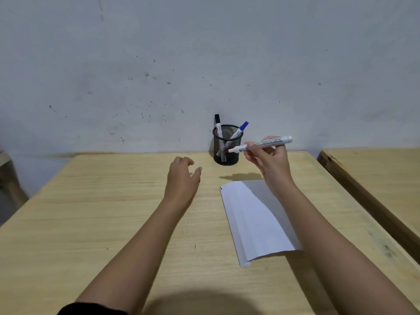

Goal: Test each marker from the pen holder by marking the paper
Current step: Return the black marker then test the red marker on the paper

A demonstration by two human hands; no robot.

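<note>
A black mesh pen holder point(226, 153) stands at the table's far edge by the wall. Inside it lean a black-capped marker point(217, 125) and a blue-capped marker point(241, 129). My right hand point(269, 160) grips a white marker point(261, 144) held almost level, its uncapped reddish tip pointing left in front of the holder. A white sheet of paper point(252, 221) lies under my right forearm, with a small dark mark at its far left corner. My left hand point(181, 176) hovers above the table left of the holder, fingers loosely curled and holding nothing.
The light wooden table point(91, 223) runs up to a scuffed grey wall. A second wooden table point(375, 178) stands at the right across a narrow gap. A dark sleeve shows at the bottom left.
</note>
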